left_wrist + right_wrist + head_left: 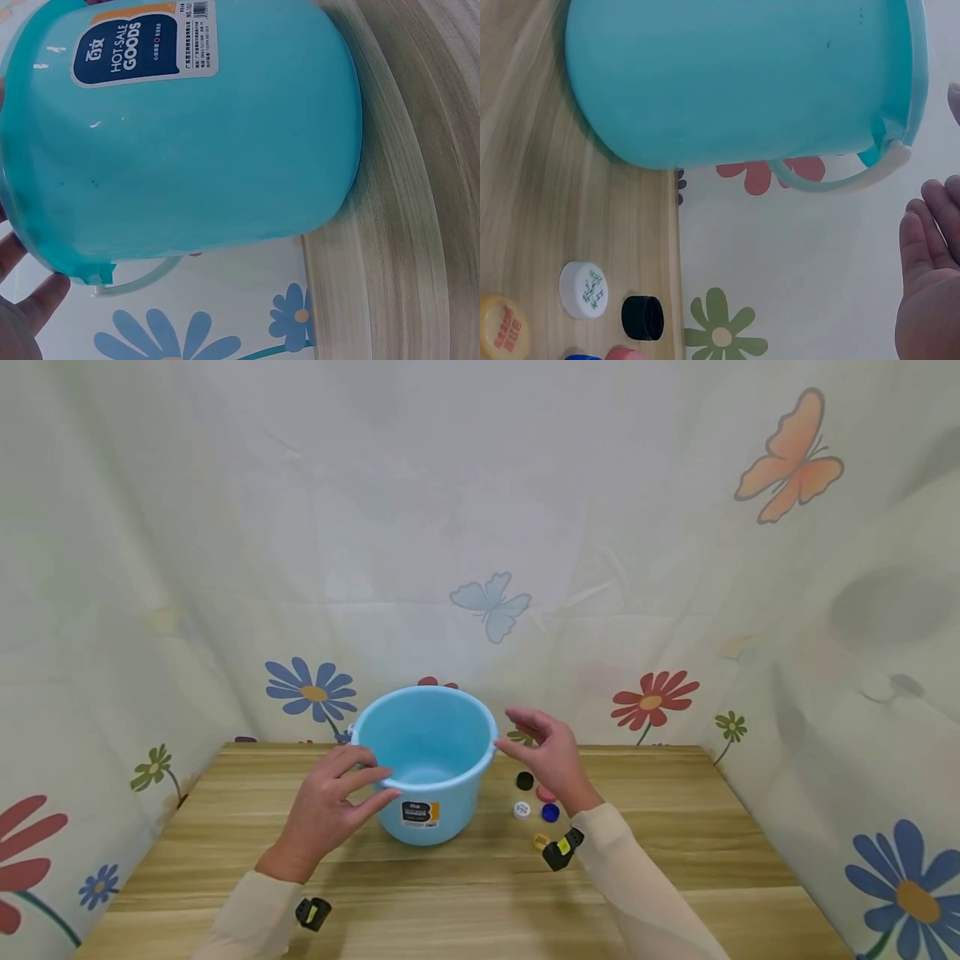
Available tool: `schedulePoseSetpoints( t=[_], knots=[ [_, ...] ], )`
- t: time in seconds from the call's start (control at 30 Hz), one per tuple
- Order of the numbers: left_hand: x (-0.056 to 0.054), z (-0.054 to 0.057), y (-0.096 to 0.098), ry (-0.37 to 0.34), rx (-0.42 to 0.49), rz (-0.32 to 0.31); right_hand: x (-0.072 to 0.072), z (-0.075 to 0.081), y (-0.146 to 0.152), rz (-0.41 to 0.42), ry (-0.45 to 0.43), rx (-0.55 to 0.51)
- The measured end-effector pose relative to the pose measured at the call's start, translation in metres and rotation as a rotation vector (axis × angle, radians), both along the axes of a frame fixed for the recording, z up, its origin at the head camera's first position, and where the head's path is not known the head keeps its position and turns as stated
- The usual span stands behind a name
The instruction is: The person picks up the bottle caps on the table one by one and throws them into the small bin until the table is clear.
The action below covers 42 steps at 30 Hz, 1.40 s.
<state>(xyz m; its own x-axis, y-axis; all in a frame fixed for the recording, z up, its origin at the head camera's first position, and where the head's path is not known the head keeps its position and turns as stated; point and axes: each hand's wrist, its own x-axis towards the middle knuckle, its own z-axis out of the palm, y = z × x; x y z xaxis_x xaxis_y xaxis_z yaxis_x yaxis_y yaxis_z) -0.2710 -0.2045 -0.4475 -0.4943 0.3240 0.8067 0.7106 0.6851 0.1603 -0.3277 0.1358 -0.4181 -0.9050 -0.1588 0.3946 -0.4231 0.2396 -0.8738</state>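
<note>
A light blue bucket stands upright on the wooden table, a label on its front and its white handle hanging at the side. At its front left rim, my left hand grips the edge, with the thumb outside and fingers over the rim. Near the right rim, my right hand is held in the air, fingers loosely extended and holding nothing; the right wrist view shows it apart from the bucket. Below this hand lie a black cap, pink cap, white cap, blue cap and yellow cap.
The wooden table reaches back to a pale curtain printed with flowers and butterflies, which also hangs on both sides. Each wrist carries a black strapped device.
</note>
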Motion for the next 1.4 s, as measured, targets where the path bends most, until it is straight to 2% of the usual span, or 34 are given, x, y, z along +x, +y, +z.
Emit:
schedulePoseSetpoints(
  t=[0.23,0.63,0.9,1.1,1.4],
  knots=[
    [0.003,0.001,0.001,-0.004,0.001,0.0,0.004,-0.01,0.009,-0.001,-0.032,0.016],
    [0.003,-0.001,0.001,-0.007,0.0,0.011,0.008,-0.028,0.023,0.032,-0.025,0.016],
    [0.004,-0.003,0.003,0.01,0.002,0.012,0.013,-0.048,0.034,-0.005,-0.049,0.066],
    [0.003,-0.003,0.002,0.006,0.002,0.011,0.016,-0.061,0.04,-0.007,-0.054,0.061],
    [0.004,-0.001,0.002,-0.007,0.0,0.007,0.021,-0.074,0.045,-0.03,-0.096,0.079]
  ],
)
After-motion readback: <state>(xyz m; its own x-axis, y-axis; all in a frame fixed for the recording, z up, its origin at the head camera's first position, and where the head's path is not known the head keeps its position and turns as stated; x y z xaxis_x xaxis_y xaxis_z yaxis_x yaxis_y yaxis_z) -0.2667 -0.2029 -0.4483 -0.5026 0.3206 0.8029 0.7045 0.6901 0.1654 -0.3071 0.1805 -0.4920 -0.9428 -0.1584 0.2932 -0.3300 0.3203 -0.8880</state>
